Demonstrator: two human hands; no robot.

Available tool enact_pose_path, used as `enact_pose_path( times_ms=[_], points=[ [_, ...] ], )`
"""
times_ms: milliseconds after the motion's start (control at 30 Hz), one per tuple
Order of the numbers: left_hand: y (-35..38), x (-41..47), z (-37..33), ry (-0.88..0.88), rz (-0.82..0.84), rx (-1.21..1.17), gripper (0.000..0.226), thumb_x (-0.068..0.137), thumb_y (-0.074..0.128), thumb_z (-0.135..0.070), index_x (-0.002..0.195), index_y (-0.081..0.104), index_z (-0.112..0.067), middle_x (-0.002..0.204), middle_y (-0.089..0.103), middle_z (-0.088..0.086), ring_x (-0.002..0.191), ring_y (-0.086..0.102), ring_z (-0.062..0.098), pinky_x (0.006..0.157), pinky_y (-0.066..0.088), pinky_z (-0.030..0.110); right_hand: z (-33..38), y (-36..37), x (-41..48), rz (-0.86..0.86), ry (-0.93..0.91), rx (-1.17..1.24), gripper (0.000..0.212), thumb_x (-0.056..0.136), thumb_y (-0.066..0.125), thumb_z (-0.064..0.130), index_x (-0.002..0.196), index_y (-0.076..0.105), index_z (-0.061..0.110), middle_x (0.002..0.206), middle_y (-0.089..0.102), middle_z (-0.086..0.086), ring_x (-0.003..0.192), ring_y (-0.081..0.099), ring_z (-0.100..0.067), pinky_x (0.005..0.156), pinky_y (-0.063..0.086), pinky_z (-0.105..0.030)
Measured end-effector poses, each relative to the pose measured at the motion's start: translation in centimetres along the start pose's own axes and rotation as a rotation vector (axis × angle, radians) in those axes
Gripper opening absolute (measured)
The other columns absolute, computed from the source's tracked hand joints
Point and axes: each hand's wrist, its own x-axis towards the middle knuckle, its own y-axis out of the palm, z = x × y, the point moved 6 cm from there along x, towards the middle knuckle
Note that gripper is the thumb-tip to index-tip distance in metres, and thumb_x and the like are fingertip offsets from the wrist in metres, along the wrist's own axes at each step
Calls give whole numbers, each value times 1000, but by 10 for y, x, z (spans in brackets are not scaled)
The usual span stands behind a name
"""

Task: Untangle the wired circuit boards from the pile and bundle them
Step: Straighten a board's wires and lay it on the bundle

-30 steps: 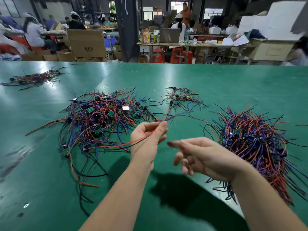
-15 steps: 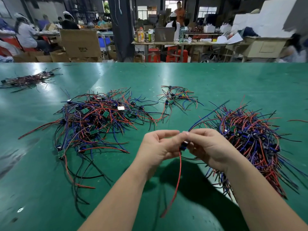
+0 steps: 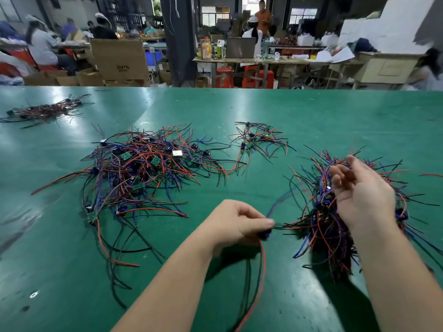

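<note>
Four heaps of red, blue, black wired circuit boards [image 3: 143,168] lie on the green desk [image 3: 287,111]. The left hand [image 3: 236,222] pinches one board [image 3: 263,236], its wires hanging below the grip; the right hand [image 3: 362,195] is wide, holding nothing.

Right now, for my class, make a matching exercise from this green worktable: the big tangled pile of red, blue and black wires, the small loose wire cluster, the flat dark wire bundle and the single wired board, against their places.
Things
1 big tangled pile of red, blue and black wires
2 small loose wire cluster
3 flat dark wire bundle
4 single wired board

Places
a far left of the green worktable
b pinched in the left hand
c far centre
d left of centre, mid-table

Pairs: 1-d, 2-c, 3-a, 4-b
</note>
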Motion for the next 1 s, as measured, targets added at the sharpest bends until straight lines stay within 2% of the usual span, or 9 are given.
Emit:
enact_pose_path(
  times_ms=[133,267,333,500,567,633,700,833,1000],
  points=[
    [-22,4,-2,7,-311,-227,20,77,78,-19,83,61,-9,72,71,10,52,63,14,47,52,22,-6,16,-15,120,-155,-293,20,91,51,-1,87,54,18,78,55,-3,57,53,-11,56,43,-23],
    [-26,4,-4,65,-376,-298,19,79,75,-18,79,59,-9,61,69,2,49,64,10,42,48,19,-53,54,-59,798,-141,-915,32,74,78,15,96,58,26,94,61,0,60,57,-12,60,50,-29],
    [-24,4,-5,94,-378,-283,18,80,74,-18,74,61,-7,59,66,4,45,60,9,42,48,19,-70,58,-74,921,-225,-1113,41,68,83,18,97,56,29,93,62,4,60,57,-11,63,51,-29],
    [-31,1,-19,183,-331,-247,23,86,67,-31,69,69,-15,76,73,1,67,69,11,56,54,20,-30,59,-60,565,-559,-991,15,75,78,14,81,68,23,73,69,7,62,65,-15,64,54,-30],
    [-61,-6,-24,230,-610,89,25,87,65,-39,70,71,-22,82,72,-4,74,64,9,63,49,19,3,45,-48,320,-722,-994,14,77,77,18,89,71,21,80,70,3,70,66,-15,73,54,-30],
    [-89,-20,-28,177,-945,600,14,86,62,-41,86,70,-30,117,65,3,110,55,18,91,44,29,24,29,-33,86,-790,-1180,28,79,75,25,105,70,16,102,66,-9,91,63,-26,88,47,-34],
    [-105,-24,-19,-26,-1016,857,27,85,59,-40,112,62,-38,149,33,17,140,21,31,112,19,45,28,16,-18,-63,-682,-1430,49,78,74,32,123,62,16,130,49,-17,118,45,-37,100,34,-46],
    [-120,-20,6,-389,-866,1008,43,87,52,-43,127,51,-30,151,23,22,143,8,36,112,-5,57,19,21,-22,-39,-660,-1500,51,82,68,28,130,53,19,139,36,-16,126,32,-38,104,24,-52],
    [-128,-22,4,-374,-950,1026,27,86,52,-39,107,59,-23,131,45,12,126,31,34,111,10,54,4,33,-36,103,-714,-1445,44,82,67,22,125,58,19,134,39,-12,121,36,-32,101,26,-46]
  ],
)
